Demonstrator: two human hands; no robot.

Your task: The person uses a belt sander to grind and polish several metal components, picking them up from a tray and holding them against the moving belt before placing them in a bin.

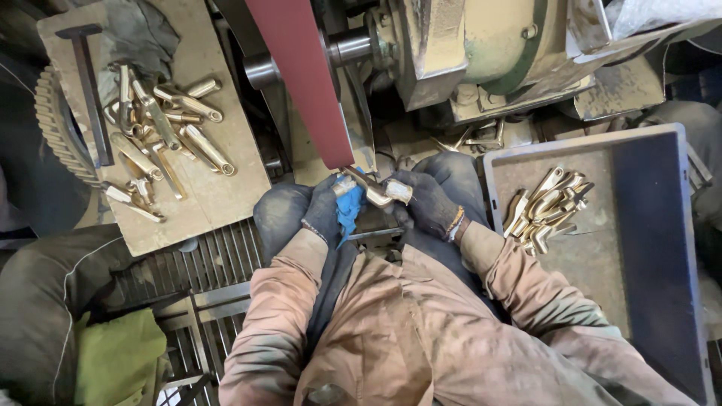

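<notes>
Both gloved hands, left hand (325, 214) and right hand (427, 201), have fingers closed around a brass fitting (374, 192) held against the red sanding belt (308, 83); light, steady pressure and a firm two-handed grip would likely serve best.

A flat wooden board (218, 192), dusty and pale, sits at the left and carries a loose heap of brass handle-shaped castings (162, 124); some overlap, a few lie apart toward the board's near edge. A dark steel bar with a cross head (89, 90) lies along the board's left side, and a grey rag (135, 34) is bunched at its far end. At the right stands a grey plastic crate (662, 248) with raised walls. On its dusty bottom rests a smaller cluster of brass castings (547, 207), packed close together near the left wall.
</notes>
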